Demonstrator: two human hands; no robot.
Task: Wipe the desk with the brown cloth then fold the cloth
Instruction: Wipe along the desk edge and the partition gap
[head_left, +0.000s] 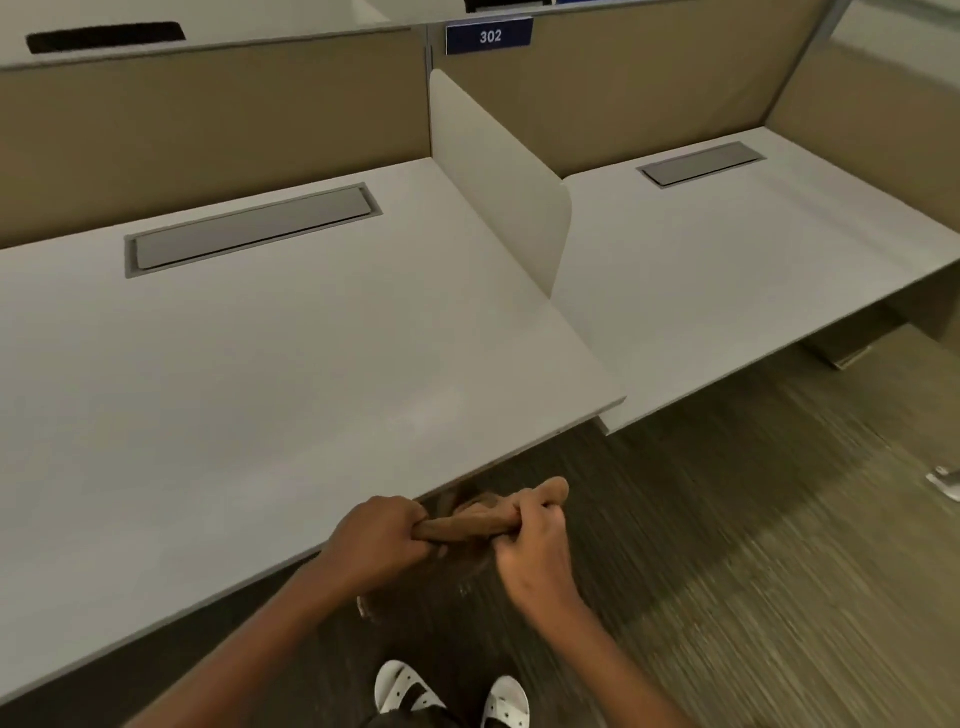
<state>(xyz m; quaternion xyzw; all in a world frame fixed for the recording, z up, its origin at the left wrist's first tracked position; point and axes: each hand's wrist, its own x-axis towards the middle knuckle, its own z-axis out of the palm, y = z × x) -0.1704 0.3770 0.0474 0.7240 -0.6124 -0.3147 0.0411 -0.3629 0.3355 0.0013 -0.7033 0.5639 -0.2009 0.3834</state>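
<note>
Brown cloth (460, 525), bunched between clenched left hand (376, 540) and right hand (530, 545) off the desk (260, 389), may fold crookedly unless spread flat.

Both hands are on the brown cloth (470, 525), bunched into a roll just off the near edge of the table (249, 374). Left hand (382, 540) has a closed grip on one end, right hand (530, 551) clamps the other. The cloth is above the floor (727, 545), not on the tabletop. White sandals (452, 696) show below.
</note>
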